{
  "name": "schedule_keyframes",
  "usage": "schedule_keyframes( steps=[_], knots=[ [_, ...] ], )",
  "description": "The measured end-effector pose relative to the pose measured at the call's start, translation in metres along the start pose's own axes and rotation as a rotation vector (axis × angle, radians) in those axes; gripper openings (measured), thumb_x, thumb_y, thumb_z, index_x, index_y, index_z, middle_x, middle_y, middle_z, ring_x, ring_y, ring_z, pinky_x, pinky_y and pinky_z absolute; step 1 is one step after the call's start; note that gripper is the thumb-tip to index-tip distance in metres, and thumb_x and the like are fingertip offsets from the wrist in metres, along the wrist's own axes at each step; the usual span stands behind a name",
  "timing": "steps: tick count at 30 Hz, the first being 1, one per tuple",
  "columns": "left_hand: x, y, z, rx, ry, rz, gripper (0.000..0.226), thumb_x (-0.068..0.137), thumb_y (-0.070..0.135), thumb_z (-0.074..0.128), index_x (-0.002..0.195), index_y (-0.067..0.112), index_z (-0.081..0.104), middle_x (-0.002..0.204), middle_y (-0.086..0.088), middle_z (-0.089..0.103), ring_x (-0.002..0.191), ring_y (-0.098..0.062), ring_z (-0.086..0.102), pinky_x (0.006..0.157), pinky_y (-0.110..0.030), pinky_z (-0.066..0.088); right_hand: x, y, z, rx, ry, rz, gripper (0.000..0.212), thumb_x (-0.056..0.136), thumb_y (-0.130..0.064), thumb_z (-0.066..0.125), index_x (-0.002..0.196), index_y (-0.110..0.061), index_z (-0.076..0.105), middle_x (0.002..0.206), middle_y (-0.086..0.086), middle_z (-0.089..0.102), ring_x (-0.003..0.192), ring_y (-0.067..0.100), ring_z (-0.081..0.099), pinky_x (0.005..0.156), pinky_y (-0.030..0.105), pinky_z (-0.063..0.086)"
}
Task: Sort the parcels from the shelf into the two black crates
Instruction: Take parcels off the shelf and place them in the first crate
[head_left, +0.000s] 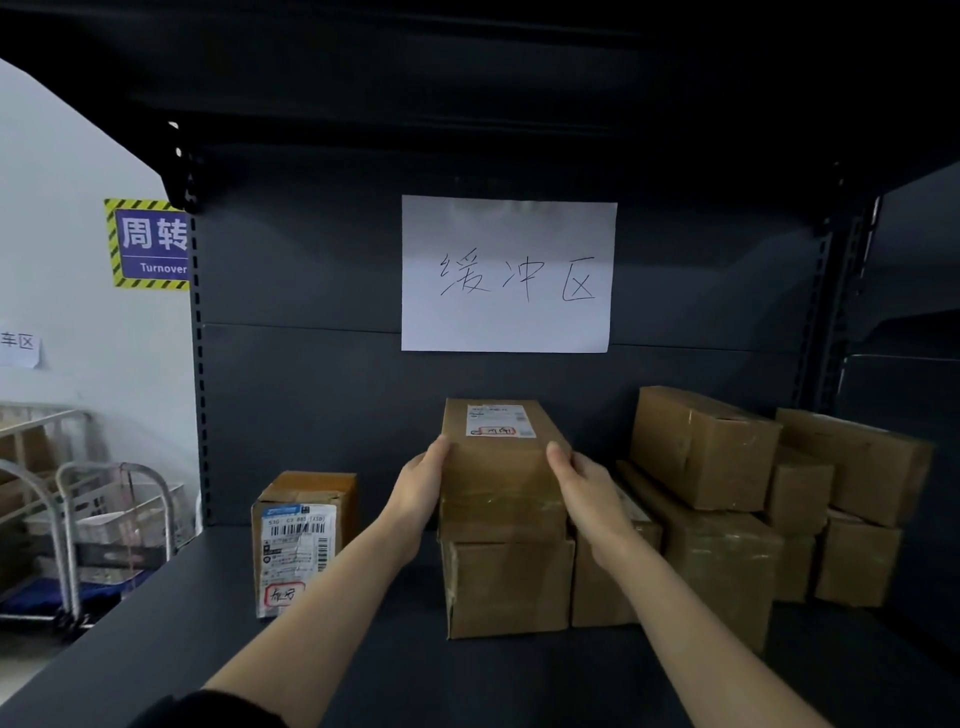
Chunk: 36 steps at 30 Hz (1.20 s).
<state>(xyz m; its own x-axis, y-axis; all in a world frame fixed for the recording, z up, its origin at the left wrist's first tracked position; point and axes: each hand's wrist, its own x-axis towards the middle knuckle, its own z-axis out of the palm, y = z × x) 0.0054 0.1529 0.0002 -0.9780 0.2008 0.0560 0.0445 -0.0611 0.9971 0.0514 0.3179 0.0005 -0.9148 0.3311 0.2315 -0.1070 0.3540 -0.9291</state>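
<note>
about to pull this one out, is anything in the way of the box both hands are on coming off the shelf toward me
Nothing visible blocks it. The left hand and right hand grip the sides of the labelled box, which sits on top of another box. The shelf in front is bare. The crates are out of view.

A dark grey metal shelf (363, 649) carries the cardboard boxes. One labelled box (298, 543) stands alone toward the left; a plain box (509, 587) sits in the middle, and a cluster of boxes (727, 561) crowds the right side toward the back.
</note>
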Motion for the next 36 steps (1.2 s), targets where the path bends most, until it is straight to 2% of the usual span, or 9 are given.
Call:
schedule_keyframes(
  steps=[4,11,16,21,25,27,30,33,36],
  knots=[
    [-0.009,-0.004,-0.001,0.013,0.026,0.081,0.028,0.098,0.038,0.032,0.120,0.025,0.043,0.121,-0.001,0.051,0.106,-0.015,0.048,0.096,-0.034,0.036,-0.009,0.008,-0.001,0.074,0.020,-0.118,0.044,0.094,-0.044,0.043,0.131,-0.022,0.049,0.123,-0.001,0.059,0.117,0.017,0.052,0.104,0.040,0.041],
    [-0.017,0.002,0.015,-0.027,-0.047,0.174,0.035,0.099,0.032,0.032,0.132,0.021,0.039,0.120,0.003,0.051,0.110,-0.012,0.049,0.097,-0.031,0.038,-0.018,0.007,-0.024,0.154,0.021,-0.241,0.064,0.080,-0.056,0.045,0.135,-0.025,0.044,0.122,-0.005,0.059,0.115,0.013,0.054,0.103,0.039,0.043],
    [-0.010,0.003,0.054,-0.033,-0.146,0.150,0.041,0.098,0.031,0.036,0.136,0.017,0.038,0.127,-0.001,0.052,0.118,-0.016,0.048,0.107,-0.034,0.036,-0.017,0.015,-0.062,0.150,0.105,-0.167,0.034,0.095,-0.040,0.042,0.125,-0.028,0.051,0.113,-0.009,0.060,0.112,0.014,0.054,0.102,0.037,0.043],
    [-0.002,-0.004,0.090,0.081,-0.188,0.096,0.055,0.097,0.047,0.032,0.143,0.016,0.031,0.143,-0.003,0.042,0.131,-0.022,0.041,0.114,-0.038,0.029,-0.014,0.023,-0.089,0.094,0.206,-0.113,0.039,0.097,-0.039,0.039,0.128,-0.019,0.050,0.110,-0.006,0.056,0.102,0.010,0.052,0.090,0.026,0.040],
    [0.000,-0.005,0.088,0.166,-0.174,0.085,0.061,0.095,0.054,0.026,0.144,0.019,0.031,0.146,-0.003,0.040,0.135,-0.021,0.037,0.115,-0.040,0.026,-0.005,0.027,-0.089,0.025,0.214,-0.066,0.042,0.097,-0.037,0.039,0.134,-0.016,0.045,0.130,0.004,0.054,0.115,0.016,0.050,0.101,0.034,0.040],
    [-0.004,-0.005,0.075,0.200,-0.138,0.107,0.061,0.095,0.053,0.025,0.145,0.019,0.030,0.149,-0.002,0.036,0.137,-0.020,0.033,0.115,-0.038,0.025,-0.009,0.030,-0.081,-0.005,0.316,-0.063,0.048,0.096,-0.037,0.042,0.139,-0.015,0.039,0.139,0.006,0.047,0.126,0.020,0.044,0.108,0.039,0.036],
    [-0.016,-0.009,0.047,0.199,-0.027,0.147,0.058,0.097,0.047,0.028,0.146,0.017,0.025,0.151,-0.002,0.032,0.139,-0.020,0.030,0.115,-0.036,0.022,-0.039,0.038,-0.061,0.020,0.523,-0.141,0.045,0.096,-0.029,0.046,0.138,-0.015,0.040,0.136,0.001,0.045,0.125,0.017,0.044,0.101,0.030,0.036],
    [-0.033,-0.021,0.024,0.211,0.048,0.155,0.054,0.098,0.040,0.036,0.145,0.017,0.026,0.144,0.001,0.040,0.131,-0.016,0.038,0.105,-0.029,0.030,-0.073,0.062,-0.029,0.041,0.505,-0.144,0.033,0.095,-0.025,0.046,0.127,-0.016,0.049,0.118,-0.004,0.047,0.110,0.012,0.049,0.090,0.024,0.037],
    [-0.043,-0.041,0.014,0.280,0.036,0.136,0.051,0.095,0.026,0.049,0.141,0.014,0.031,0.105,0.017,0.047,0.094,0.001,0.048,0.078,-0.015,0.040,-0.083,0.089,0.001,0.000,0.325,-0.042,0.031,0.095,-0.024,0.046,0.125,-0.017,0.052,0.115,-0.004,0.052,0.105,0.010,0.051,0.085,0.021,0.037]
  ],
)
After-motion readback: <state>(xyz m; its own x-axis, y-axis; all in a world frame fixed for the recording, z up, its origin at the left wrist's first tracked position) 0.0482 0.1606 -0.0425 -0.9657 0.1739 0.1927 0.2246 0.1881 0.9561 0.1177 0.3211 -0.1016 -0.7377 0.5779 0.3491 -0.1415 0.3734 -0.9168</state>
